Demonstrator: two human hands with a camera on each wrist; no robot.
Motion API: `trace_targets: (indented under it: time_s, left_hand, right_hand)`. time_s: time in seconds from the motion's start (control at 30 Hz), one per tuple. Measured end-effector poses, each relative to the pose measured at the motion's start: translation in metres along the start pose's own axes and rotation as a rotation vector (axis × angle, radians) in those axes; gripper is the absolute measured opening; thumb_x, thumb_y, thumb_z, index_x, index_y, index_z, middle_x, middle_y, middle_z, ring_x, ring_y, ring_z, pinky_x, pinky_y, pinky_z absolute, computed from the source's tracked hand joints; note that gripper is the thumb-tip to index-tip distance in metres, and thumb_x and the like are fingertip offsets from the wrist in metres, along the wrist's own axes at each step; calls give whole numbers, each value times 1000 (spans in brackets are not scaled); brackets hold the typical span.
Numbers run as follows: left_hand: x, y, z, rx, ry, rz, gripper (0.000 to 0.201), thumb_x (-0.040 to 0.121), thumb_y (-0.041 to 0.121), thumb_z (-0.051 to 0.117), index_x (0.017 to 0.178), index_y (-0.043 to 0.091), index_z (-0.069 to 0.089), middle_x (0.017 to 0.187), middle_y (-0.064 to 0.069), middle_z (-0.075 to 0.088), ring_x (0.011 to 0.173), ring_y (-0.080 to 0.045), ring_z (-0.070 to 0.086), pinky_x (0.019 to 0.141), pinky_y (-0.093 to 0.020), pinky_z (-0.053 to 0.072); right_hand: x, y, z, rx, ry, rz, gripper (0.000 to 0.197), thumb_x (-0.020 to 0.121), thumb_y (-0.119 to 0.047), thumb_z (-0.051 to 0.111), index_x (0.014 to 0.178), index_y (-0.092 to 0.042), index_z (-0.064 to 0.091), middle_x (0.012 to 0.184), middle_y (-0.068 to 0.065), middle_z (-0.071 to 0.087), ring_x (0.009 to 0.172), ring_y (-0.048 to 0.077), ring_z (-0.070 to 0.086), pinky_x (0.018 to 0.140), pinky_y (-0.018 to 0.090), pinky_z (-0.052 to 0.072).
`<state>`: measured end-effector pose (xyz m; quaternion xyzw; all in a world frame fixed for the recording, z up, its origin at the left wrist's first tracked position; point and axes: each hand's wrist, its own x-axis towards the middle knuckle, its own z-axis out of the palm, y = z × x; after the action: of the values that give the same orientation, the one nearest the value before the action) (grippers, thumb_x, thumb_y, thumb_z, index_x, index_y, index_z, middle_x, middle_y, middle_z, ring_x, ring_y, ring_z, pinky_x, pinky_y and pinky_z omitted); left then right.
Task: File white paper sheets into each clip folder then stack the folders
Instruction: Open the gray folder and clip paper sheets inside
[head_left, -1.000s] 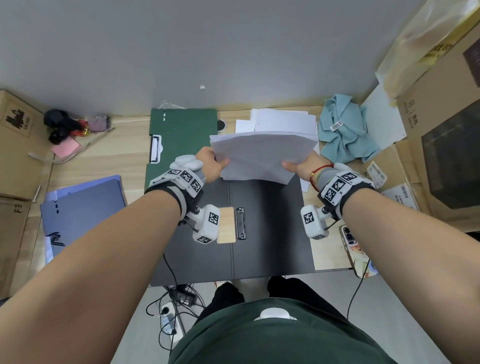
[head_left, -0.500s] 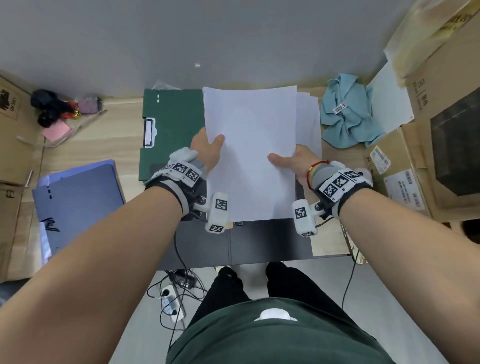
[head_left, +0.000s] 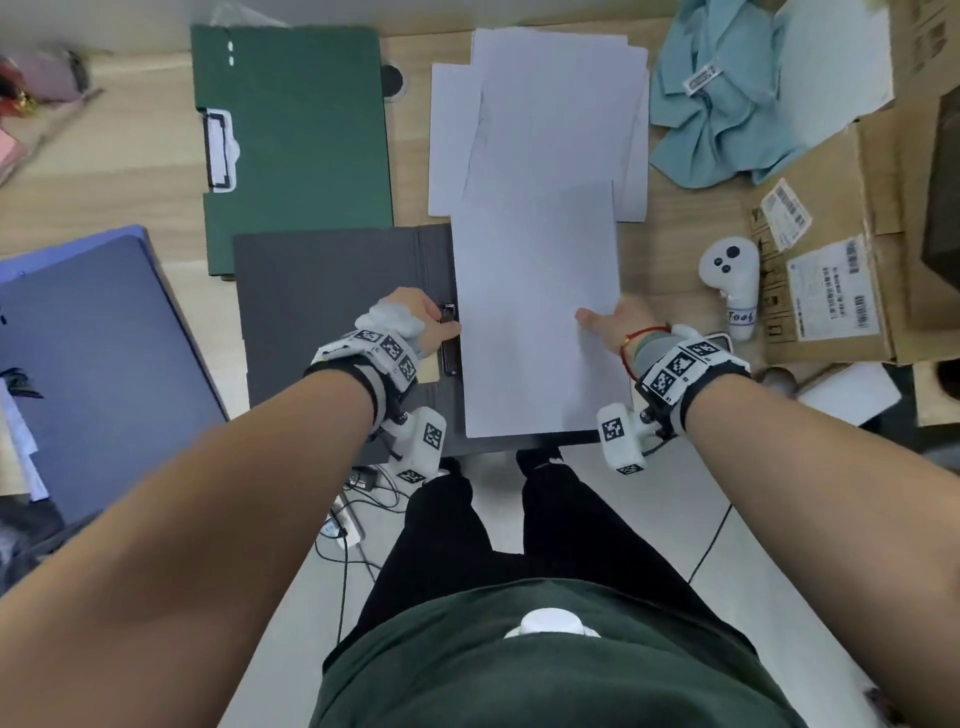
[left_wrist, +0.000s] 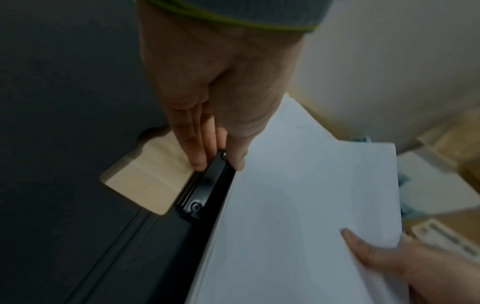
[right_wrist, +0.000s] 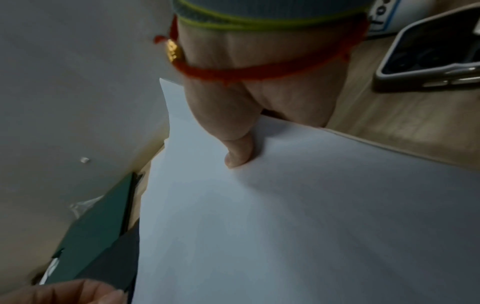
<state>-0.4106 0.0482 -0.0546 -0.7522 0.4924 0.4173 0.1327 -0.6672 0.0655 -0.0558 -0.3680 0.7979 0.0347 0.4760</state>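
A black clip folder (head_left: 332, 312) lies open on the desk. White paper sheets (head_left: 540, 312) lie flat over its right half, their left edge beside the black metal clip (head_left: 449, 353) at the spine. My left hand (head_left: 441, 325) pinches the clip (left_wrist: 205, 189), fingers (left_wrist: 194, 152) on its left side and thumb on its right. My right hand (head_left: 608, 322) holds the sheets' right edge, thumb (right_wrist: 236, 158) on top and fingers hidden beneath. A closed green folder (head_left: 301, 130) lies behind the black one, and a blue folder (head_left: 93, 353) lies at the left.
A loose pile of white paper (head_left: 561, 104) sits behind the held sheets. At the right are a teal cloth (head_left: 717, 114), a white controller (head_left: 727, 280), a phone (right_wrist: 428, 57) and cardboard boxes (head_left: 831, 260). The black folder reaches the desk's near edge.
The sheets came down from in front of me onto the black folder's right half. My left hand let go of them and moved to the clip; my right hand kept hold.
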Motion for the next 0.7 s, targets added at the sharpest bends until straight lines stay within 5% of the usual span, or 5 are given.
trace_targets:
  time_s: [0.2,0.37,0.53,0.7]
  left_hand:
    - [2,18,20,175,69,-79,50,79,41,77,112,12,54,93,-1,57,83,-22,57,63,-28,40]
    - [12,24,22,180,51,-135,37,80,35,74,69,13,47,64,1,47,56,-13,46,65,-24,40]
    - [10,23,18,112,63,-132,29,75,35,76,76,16,53,73,2,56,57,-14,50,51,-24,39]
    - [15,-2,11,-84,-37,-141,23,57,39,72,75,27,64,88,14,70,80,-16,72,82,-34,58]
  right_hand:
    - [11,14,6,30,19,34,69,90,-43,62,142,-3,40,144,15,47,130,32,47,103,35,38]
    - [20,17,11,22,8,51,70,92,-41,60,144,-2,35,147,15,43,134,31,43,105,35,35]
    - [25,19,8,31,-1,45,70,93,-41,60,145,-3,34,148,14,41,136,30,41,107,34,32]
    - [21,17,6,62,-55,7,66,88,-46,63,137,-5,45,136,11,53,126,30,50,106,38,39]
